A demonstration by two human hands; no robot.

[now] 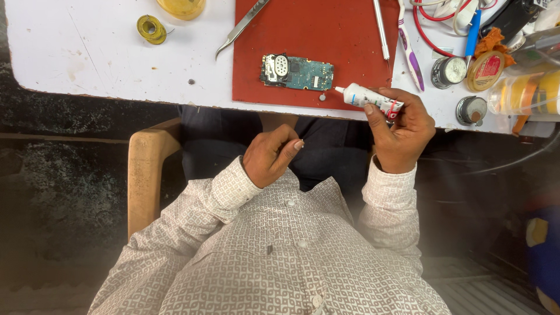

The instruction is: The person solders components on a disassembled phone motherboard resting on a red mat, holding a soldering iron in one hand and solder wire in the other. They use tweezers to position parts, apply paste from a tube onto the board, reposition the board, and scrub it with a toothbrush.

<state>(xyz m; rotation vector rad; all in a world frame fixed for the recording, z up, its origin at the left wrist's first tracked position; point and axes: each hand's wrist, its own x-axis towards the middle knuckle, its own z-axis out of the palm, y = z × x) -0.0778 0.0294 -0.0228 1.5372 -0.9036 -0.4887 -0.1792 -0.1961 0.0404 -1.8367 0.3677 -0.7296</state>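
My right hand [401, 131] grips a small white squeeze tube [364, 97] with a narrow nozzle that points left toward a green phone circuit board [297, 72]. The board lies flat on a red mat [326, 35] near the table's front edge. A tiny round part [322, 97] rests on the mat just below the board. My left hand [269, 154] hangs curled over my lap, below the table edge, fingers closed with nothing visible in them.
Metal tweezers [242, 26], a thin probe [381, 29] and a purple-handled toothbrush [410, 49] lie around the mat on the white table [87, 52]. A yellow solder spool [151, 29] sits left. Round tins [449, 71], jars and cables crowd the right. A wooden chair arm [143, 175] is lower left.
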